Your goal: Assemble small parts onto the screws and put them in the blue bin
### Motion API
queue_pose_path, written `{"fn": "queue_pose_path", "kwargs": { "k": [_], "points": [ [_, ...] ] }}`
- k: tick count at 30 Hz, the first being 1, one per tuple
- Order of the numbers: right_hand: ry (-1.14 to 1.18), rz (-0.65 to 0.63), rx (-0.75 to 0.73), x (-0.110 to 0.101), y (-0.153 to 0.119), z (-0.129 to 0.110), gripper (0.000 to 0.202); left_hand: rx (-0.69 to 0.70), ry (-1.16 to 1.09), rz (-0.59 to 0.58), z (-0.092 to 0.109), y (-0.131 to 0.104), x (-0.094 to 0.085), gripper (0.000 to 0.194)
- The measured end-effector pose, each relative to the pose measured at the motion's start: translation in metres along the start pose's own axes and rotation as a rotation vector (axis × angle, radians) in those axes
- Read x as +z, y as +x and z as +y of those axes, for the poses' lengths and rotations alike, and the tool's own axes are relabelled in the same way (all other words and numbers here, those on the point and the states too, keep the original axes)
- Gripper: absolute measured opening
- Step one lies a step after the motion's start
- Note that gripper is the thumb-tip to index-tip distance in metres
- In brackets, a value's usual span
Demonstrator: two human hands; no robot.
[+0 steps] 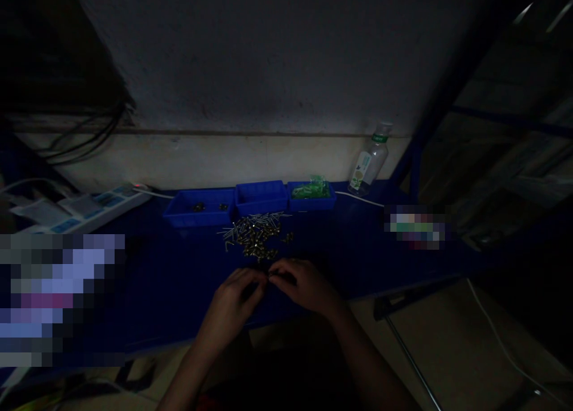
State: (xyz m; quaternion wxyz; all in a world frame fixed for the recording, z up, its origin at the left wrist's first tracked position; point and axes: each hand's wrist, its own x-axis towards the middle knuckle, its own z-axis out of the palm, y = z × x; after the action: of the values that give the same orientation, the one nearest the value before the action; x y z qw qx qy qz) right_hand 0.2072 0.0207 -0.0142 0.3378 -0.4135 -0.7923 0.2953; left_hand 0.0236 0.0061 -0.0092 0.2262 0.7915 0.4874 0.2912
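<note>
My left hand and my right hand meet above the front of the blue table. Thumb and fingers of each are pinched together, fingertips nearly touching. Something small and dark sits between them, too small and dim to name. Just beyond my fingers lies a heap of small metal parts, brassy pieces with thin silvery pins or rods. A few loose pieces lie to its right.
Behind the heap stand a blue bin with a few small parts, a second blue bin, and a third holding green plastic bags. A clear bottle leans at the wall. A power strip lies left.
</note>
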Motion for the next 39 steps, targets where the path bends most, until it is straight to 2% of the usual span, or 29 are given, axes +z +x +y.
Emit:
{"fn": "queue_pose_path", "kwargs": {
  "k": [5,22,29,35,39],
  "points": [
    [0.016,0.003,-0.021,-0.0003,0.0002,-0.0007,0.012,0.014,-0.013,-0.046,-0.0024,0.0010,0.0019,0.016],
    [0.031,0.022,-0.005,0.0006,-0.0003,0.0009,0.015,0.027,-0.015,-0.071,0.0017,0.0007,0.0005,0.019],
    [0.023,0.023,0.002,0.0030,-0.0002,0.0045,0.012,-0.025,-0.080,0.028,0.0018,-0.0010,-0.0017,0.018],
    [-0.067,-0.019,-0.010,0.0049,0.0008,0.0060,0.008,0.012,-0.089,-0.011,0.0003,-0.0024,-0.0009,0.017],
    [0.043,0.007,-0.003,0.0025,0.0009,0.0036,0.013,-0.023,-0.091,0.022,-0.0027,-0.0017,-0.0009,0.017]
  ]
}}
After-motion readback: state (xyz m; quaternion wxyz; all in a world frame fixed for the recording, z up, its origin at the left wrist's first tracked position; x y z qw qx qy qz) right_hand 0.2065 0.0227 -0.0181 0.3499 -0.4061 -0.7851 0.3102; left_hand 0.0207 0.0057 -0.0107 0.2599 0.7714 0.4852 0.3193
